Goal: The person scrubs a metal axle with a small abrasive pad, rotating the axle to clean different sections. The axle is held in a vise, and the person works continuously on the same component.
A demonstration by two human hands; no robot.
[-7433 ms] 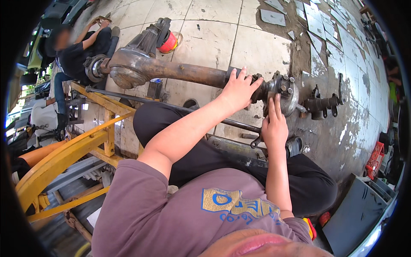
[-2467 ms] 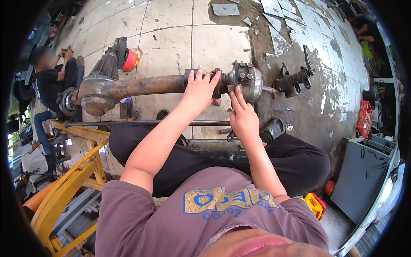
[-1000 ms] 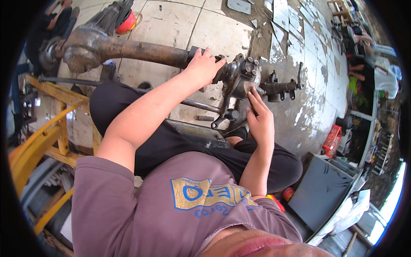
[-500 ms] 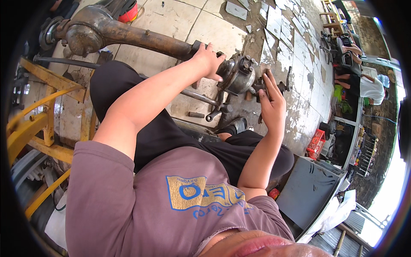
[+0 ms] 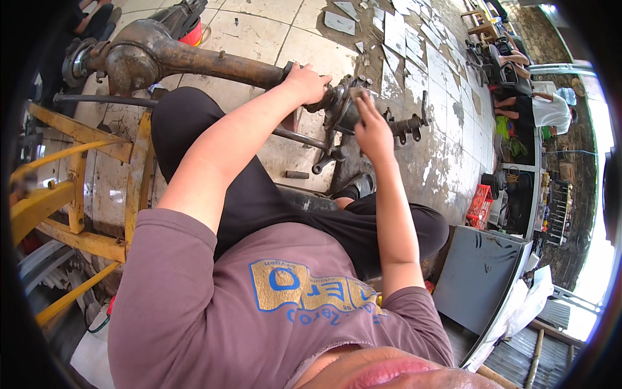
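Note:
A rusty, greasy axle housing (image 5: 223, 63) with a bulging round middle lies across from the upper left. My left hand (image 5: 307, 84) is laid over its near end, fingers curved round the metal. Beyond that hand, at the axle's end, sits a dark round hub (image 5: 343, 107) with studs. My right hand (image 5: 374, 133) has its fingers extended and closed on a small flat brown piece (image 5: 356, 93), which lies against the hub; the thumb is hard to see. A dark metal part with lugs (image 5: 407, 126) lies to the right of that hand.
A steel rod (image 5: 299, 137) with a jointed end runs below the axle. A short metal pin (image 5: 297, 174) lies on the tiles. A yellow metal frame (image 5: 76, 201) stands at left, a grey cabinet (image 5: 476, 282) and red crate (image 5: 479, 206) at right. Another person (image 5: 551, 111) sits far right.
My right hand has moved left with the brown piece, from the lugged part's side onto the hub. My left hand stays at the axle end, shifted slightly in view.

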